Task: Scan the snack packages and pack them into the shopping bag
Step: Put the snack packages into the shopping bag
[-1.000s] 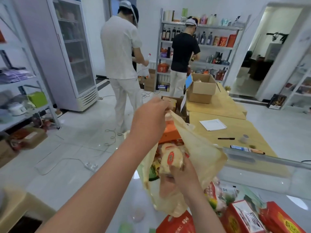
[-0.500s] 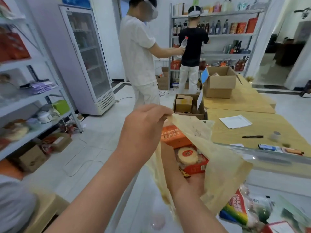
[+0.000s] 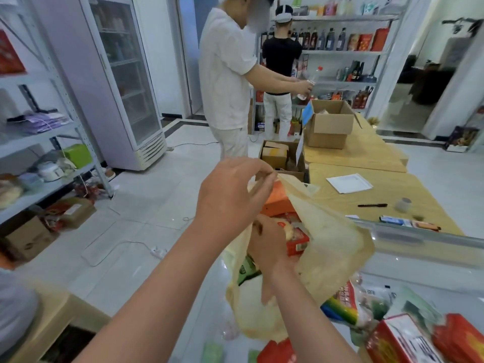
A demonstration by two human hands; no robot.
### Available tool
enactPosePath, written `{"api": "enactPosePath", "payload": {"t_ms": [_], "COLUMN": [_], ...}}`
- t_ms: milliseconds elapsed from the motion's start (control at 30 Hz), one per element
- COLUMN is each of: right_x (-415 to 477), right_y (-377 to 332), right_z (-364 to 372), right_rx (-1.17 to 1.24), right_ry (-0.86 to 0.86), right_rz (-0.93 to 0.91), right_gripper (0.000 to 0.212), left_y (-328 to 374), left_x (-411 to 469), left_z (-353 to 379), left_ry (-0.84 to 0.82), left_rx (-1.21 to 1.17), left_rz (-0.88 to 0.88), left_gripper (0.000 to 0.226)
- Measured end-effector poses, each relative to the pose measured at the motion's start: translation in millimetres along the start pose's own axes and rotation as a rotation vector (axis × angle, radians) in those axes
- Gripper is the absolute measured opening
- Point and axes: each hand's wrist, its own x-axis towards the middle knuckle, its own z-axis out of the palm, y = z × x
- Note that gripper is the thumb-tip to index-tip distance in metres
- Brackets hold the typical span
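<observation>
A thin yellowish shopping bag [image 3: 337,247] stands open on the glass counter. My left hand [image 3: 233,195] pinches the bag's top rim and holds it up. My right hand [image 3: 267,244] is inside the bag's mouth, wrapped around a red snack package with a round cake picture [image 3: 297,238]. An orange box [image 3: 277,200] lies deeper in the bag, and a green packet [image 3: 246,269] shows through its side. More snack packages wait on the counter at the lower right: a colourful bag [image 3: 345,301] and red boxes [image 3: 403,341].
The glass counter's edge [image 3: 419,234] runs to the right. Beyond it are wooden tables [image 3: 387,189] with paper, a pen and cardboard boxes [image 3: 328,125]. Two people stand near the far shelves [image 3: 348,51]. A fridge [image 3: 123,82] and shelving stand at left; cables cross the floor.
My right hand has pushed the red snack package deeper into the bag. My left hand keeps the rim lifted. The camera has tilted up and the person in white has turned right.
</observation>
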Motion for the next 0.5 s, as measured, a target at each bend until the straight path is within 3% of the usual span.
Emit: {"api": "enactPosePath", "payload": {"t_ms": [200, 367, 433, 500], "right_x": [-46, -70, -71, -71], "right_y": [-4, 5, 13, 23], "right_z": [-73, -149, -176, -200], "right_rx": [0.115, 0.110, 0.100, 0.065], "right_ry": [0.299, 0.445, 0.470, 0.441], "right_rz": [0.012, 0.018, 0.070, 0.127], "right_gripper": [0.025, 0.032, 0.032, 0.033], "left_y": [24, 34, 42, 53], "left_x": [-12, -12, -13, -14], "left_z": [29, 54, 67, 80], "left_ry": [-0.270, -1.011, -1.068, -0.986], "left_rx": [-0.183, 0.024, 0.058, 0.013], "left_rz": [-0.062, -0.102, -0.071, -0.047], "left_gripper": [0.005, 0.034, 0.040, 0.036]}}
